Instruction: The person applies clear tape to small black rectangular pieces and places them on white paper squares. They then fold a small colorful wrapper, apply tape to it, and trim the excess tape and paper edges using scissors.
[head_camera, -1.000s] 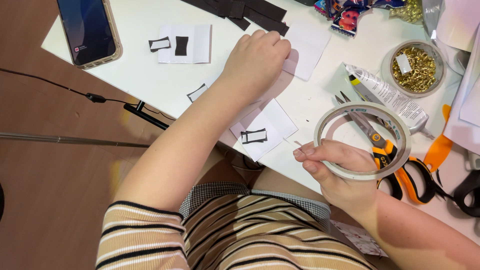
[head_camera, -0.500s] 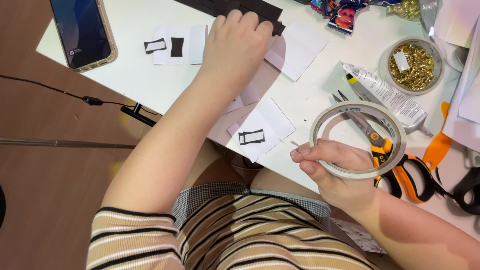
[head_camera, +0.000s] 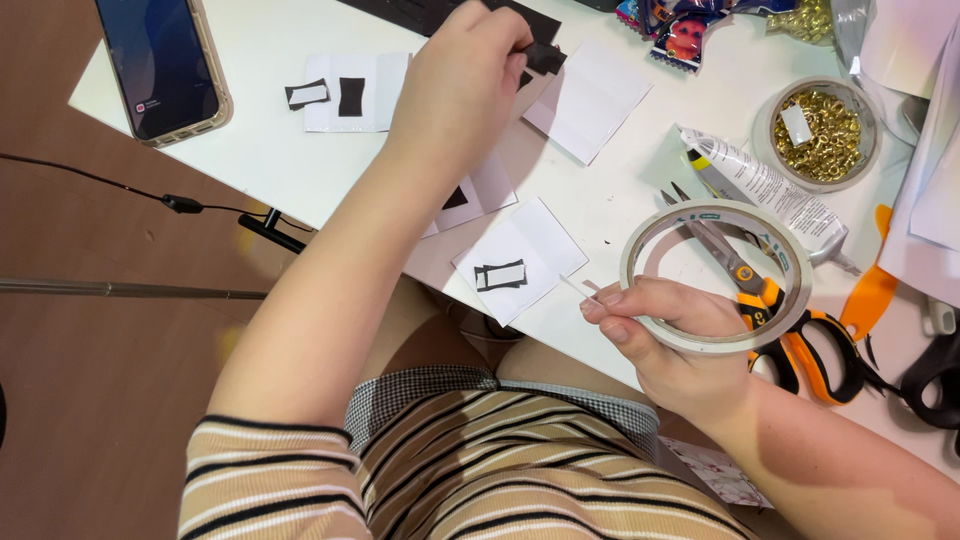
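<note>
Both hands are busy over the white worktop. Her right hand, near the front edge, grips a roll of clear tape held upright, just above the orange scissors. Her left hand reaches far across and pinches a small black paper piece at the far edge.

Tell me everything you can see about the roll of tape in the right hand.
The roll of tape is a wide, thin ring, pale and translucent, with a whitish inner core and little tape left on it. The right hand pinches its lower edge, holding it tilted above the white table; a short strip sticks out leftward at the fingertips. Through the open centre show the orange-handled scissors lying beneath.
</note>
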